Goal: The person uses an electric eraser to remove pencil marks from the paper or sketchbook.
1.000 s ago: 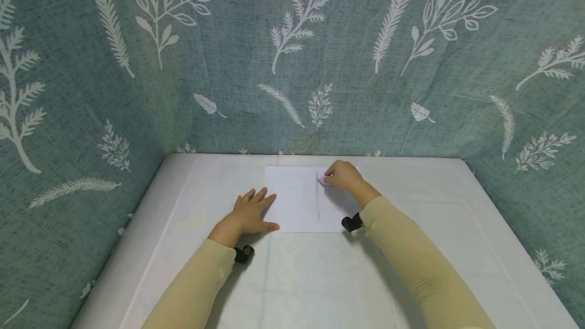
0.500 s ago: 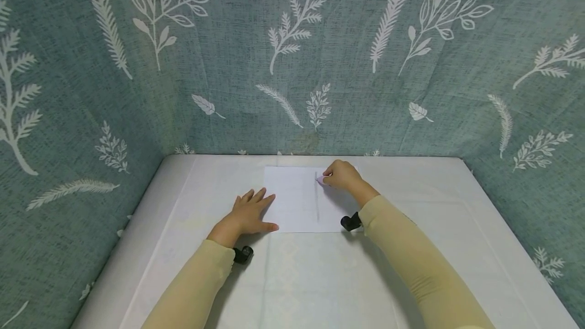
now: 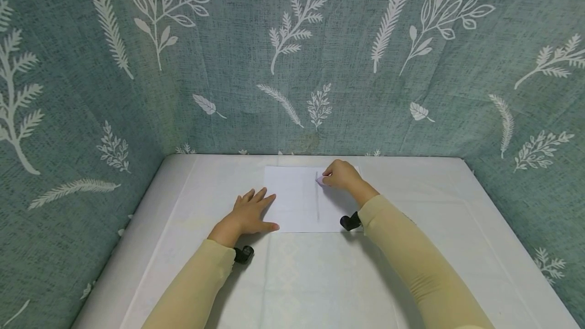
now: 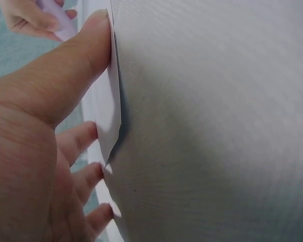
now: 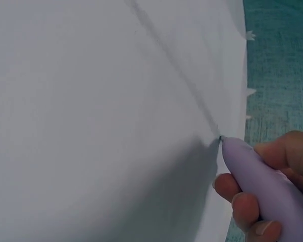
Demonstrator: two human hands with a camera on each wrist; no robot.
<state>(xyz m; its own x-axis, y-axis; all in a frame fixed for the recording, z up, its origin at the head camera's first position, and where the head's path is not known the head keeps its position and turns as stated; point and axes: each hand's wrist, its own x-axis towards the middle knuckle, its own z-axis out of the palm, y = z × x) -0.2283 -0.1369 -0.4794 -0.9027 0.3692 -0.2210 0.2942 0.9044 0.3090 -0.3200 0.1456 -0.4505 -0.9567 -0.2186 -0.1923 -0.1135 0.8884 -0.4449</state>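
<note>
A white sheet of paper (image 3: 292,204) lies on the table with a faint grey straight line (image 3: 317,204) running up its right part. My left hand (image 3: 249,215) rests with fingers spread at the sheet's left edge; in the left wrist view its thumb and fingertips press on the paper (image 4: 111,108), whose near corner lifts slightly. Near the sheet's top right, my right hand (image 3: 344,175) grips a thick lilac pen-like tool (image 5: 262,181). Its small dark tip meets the upper end of the line in the right wrist view. The tool's rear end is hidden by the hand.
A white cloth covers the table (image 3: 411,176), which meets a green leaf-patterned fabric wall (image 3: 256,55) at the back. More of this fabric hangs at both sides. Small black devices (image 3: 351,222) sit at both sleeve cuffs.
</note>
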